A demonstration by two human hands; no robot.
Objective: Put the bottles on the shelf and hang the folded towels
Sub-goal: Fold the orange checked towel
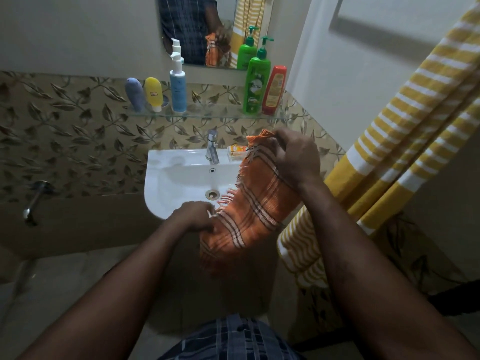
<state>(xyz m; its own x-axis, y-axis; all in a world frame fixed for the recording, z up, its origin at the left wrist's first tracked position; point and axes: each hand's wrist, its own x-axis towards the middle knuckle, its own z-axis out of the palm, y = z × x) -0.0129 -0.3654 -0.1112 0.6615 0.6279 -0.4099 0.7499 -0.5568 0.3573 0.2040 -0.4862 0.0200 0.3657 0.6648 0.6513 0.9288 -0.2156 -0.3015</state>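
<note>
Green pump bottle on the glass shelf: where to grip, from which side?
Likely best: grip the green pump bottle round its mid body, coming from the front-left. It stands upright, the red bottle crowds its right, and the pump head is thin.

A home bathroom, it seems in the dim light: a white wall-hung sink (166, 178) with a tap (212, 149), a mirror (215, 29) above a glass shelf (207, 116) of toiletry bottles (255, 87), leaf-patterned wall tiles (65, 131).
</note>
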